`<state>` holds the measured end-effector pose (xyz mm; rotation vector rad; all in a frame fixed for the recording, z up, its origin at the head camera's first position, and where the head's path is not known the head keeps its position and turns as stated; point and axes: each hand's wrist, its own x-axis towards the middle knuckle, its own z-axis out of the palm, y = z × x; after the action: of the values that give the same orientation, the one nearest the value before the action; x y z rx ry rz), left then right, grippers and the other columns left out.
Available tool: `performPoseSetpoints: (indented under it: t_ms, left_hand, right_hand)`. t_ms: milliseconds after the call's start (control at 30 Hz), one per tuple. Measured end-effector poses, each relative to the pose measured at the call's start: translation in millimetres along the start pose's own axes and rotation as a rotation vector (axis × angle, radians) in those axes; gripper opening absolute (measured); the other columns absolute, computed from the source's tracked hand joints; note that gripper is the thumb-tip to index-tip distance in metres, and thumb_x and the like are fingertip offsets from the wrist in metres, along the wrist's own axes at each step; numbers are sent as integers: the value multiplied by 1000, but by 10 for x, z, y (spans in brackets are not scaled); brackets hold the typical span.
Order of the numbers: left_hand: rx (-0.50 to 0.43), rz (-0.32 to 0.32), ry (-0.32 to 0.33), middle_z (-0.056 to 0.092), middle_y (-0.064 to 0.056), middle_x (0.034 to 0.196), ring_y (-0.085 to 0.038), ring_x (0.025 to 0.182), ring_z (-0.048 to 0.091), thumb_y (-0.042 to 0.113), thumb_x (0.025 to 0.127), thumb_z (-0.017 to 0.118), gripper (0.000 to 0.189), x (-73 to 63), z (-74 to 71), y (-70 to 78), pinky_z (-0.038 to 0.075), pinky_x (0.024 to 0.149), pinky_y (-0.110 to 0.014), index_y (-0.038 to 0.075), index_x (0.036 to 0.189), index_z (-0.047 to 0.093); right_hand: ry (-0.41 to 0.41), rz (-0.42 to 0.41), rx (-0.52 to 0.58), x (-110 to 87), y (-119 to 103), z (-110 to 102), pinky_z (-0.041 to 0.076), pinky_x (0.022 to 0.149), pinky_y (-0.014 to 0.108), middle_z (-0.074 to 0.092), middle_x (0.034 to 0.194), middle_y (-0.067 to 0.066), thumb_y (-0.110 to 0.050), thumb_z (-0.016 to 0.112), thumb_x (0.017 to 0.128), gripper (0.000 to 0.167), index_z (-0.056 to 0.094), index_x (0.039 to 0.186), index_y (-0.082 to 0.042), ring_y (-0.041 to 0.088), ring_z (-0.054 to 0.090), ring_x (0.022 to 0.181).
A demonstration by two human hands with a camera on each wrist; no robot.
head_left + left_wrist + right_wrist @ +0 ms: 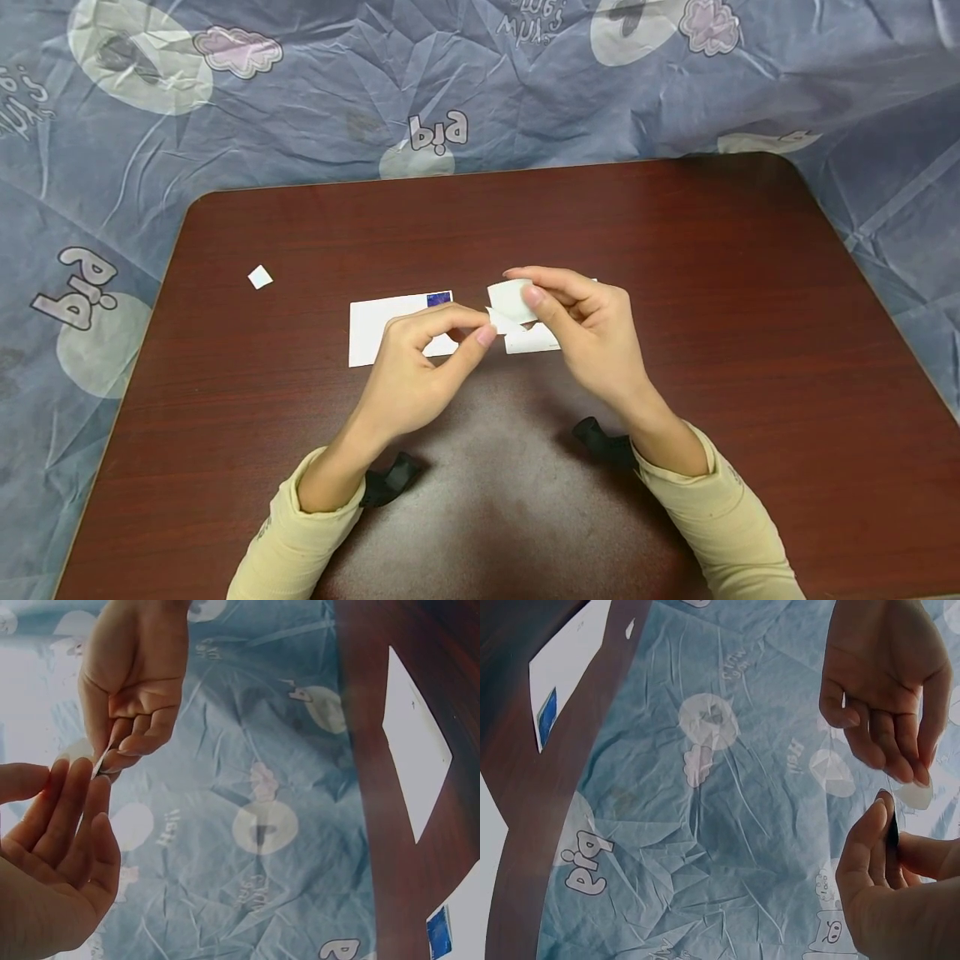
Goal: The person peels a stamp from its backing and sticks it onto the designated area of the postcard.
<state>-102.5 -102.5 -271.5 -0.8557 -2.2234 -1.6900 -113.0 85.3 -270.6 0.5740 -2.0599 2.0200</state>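
Observation:
Above the middle of the table, my right hand [603, 333] pinches a small pale square of paper [510, 300] between thumb and fingers. Thumb and forefinger of my left hand [416, 362] grip a thin white paper piece [506, 323], which overlaps the lower edge of the square; whether the two are joined I cannot tell. In the left wrist view the fingertips of both hands nearly meet around the pale paper [77, 750]. Behind the left hand lies a white envelope [367, 329] with a blue stamp [438, 299]. A second white paper [528, 340] lies partly hidden beneath the right hand.
A small white square [260, 277] lies by itself at the left of the dark red-brown table [675, 225]. Black straps [390, 481] hang under both wrists. A blue patterned cloth [322, 92] stretches behind and beside the table.

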Motion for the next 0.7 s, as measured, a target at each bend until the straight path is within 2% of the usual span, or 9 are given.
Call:
performPoseSetpoints:
  t_ms: [433,700]
  left_hand:
    - [-21,4,19,64,1,76,-12,71,56,-1,87,65,6,25,-26,-15,48,69,-28,1,88,71]
    - [-16,-40,57,65,-1,77,-13,70,56,0,87,66,7,56,-90,-54,47,64,-28,0,90,72]
  right_hand:
    - [88,-9,19,34,-19,-70,54,55,26,71,84,7,5,58,91,18,65,107,12,17,67,65]
    - [113,-44,17,47,-22,-92,54,58,25,70,84,7,5,58,92,18,65,107,13,17,67,65]
